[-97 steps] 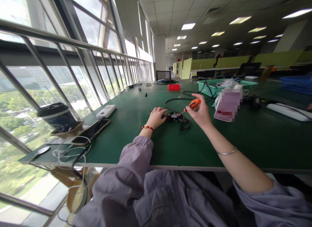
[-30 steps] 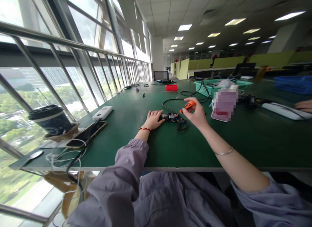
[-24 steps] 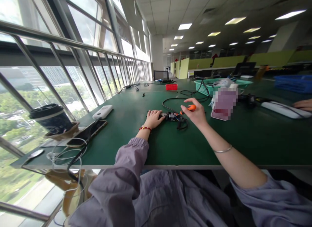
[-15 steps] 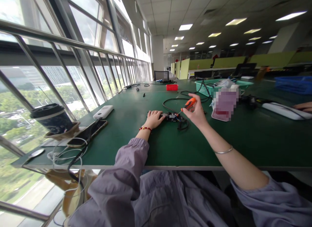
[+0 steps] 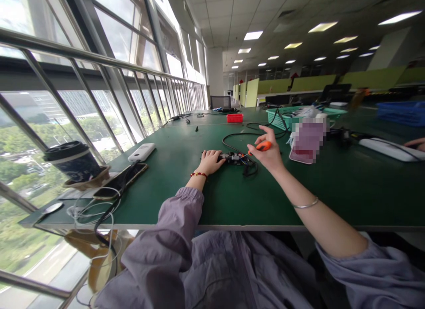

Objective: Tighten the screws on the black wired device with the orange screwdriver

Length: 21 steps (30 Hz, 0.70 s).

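Note:
On the green table lies a small dark device with wires [image 5: 235,158], its left end under the fingers of my left hand [image 5: 211,162]. That hand rests over the device with its thumb along the near side; how firmly it grips is partly hidden. My right hand [image 5: 269,155] holds a screwdriver [image 5: 264,145] by its orange and black handle, the index finger raised off it. The screwdriver's thin shaft slants down leftward to the device's right end; whether the tip touches cannot be made out. A black cable loops from the device.
Right of my hands a phone [image 5: 307,143] leans by a green basket [image 5: 279,118]. A red box [image 5: 234,118] stands farther back. At left are a coffee cup [image 5: 73,163], a phone [image 5: 121,181], a white power bank [image 5: 142,152] and cables. Another person's hand shows at far right.
The screwdriver handle has tipped lower and flatter in my right hand, and the fingers have opened around it. My left hand holds its place on the device.

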Each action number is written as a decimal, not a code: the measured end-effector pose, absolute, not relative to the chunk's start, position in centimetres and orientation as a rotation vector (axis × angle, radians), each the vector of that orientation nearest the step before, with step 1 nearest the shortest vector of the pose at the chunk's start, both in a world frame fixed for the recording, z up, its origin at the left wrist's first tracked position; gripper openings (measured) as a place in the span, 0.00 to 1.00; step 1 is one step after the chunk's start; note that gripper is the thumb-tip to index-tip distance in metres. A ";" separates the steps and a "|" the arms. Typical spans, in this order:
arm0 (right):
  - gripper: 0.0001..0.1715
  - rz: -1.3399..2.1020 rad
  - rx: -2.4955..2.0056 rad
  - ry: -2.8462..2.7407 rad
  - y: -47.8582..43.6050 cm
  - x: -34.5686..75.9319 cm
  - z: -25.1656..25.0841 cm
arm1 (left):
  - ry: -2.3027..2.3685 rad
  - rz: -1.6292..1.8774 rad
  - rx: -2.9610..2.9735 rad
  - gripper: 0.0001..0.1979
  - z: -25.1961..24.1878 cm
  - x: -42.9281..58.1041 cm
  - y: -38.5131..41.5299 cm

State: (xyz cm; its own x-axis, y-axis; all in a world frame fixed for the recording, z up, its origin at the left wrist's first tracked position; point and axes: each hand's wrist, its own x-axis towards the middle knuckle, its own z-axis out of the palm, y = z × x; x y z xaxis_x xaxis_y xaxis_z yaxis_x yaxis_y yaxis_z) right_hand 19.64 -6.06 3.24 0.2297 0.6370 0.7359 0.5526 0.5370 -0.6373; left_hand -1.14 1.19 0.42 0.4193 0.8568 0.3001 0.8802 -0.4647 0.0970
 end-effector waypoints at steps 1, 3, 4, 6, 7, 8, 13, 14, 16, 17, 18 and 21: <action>0.34 0.056 -1.131 -1.425 -6.2 19.7 3.3 | -1.582 -0.475 -2.584 0.23 0.4 -1.1 1.2; 0.21 0.052 -1.175 -1.427 -6.5 19.6 3.5 | -1.579 -0.478 -2.587 0.23 0.4 -1.2 1.3; 0.16 0.064 -1.181 -1.430 -6.6 19.6 3.6 | -1.577 -0.482 -2.588 0.23 0.4 -1.2 1.3; 0.12 0.089 -1.152 -1.441 -6.8 19.5 3.7 | -1.577 -0.490 -2.588 0.23 0.3 -1.2 1.4; 0.12 0.097 -1.121 -1.450 -6.8 19.4 3.7 | -1.579 -0.493 -2.587 0.23 0.3 -1.2 1.4; 0.17 0.097 -1.085 -1.457 -6.7 19.4 3.7 | -1.581 -0.494 -2.586 0.23 0.3 -1.2 1.4; 0.42 0.042 -1.001 -1.434 -6.7 19.3 3.7 | -1.587 -0.488 -2.587 0.23 0.4 -1.1 1.3; 0.42 0.028 -1.029 -1.422 -6.7 19.3 3.8 | -1.589 -0.488 -2.588 0.23 0.4 -1.1 1.3; 0.34 0.001 -1.114 -1.396 -6.8 19.5 3.9 | -1.588 -0.491 -2.591 0.23 0.4 -1.1 1.3; 0.26 -0.010 -1.154 -1.390 -6.9 19.6 3.9 | -1.588 -0.493 -2.592 0.23 0.4 -1.2 1.3; 0.19 -0.019 -1.184 -1.388 -6.9 19.6 3.9 | -1.587 -0.495 -2.594 0.23 0.4 -1.2 1.3; 0.13 -0.003 -1.171 -1.412 -6.7 19.9 3.8 | -1.585 -0.495 -2.594 0.22 0.3 -1.1 1.3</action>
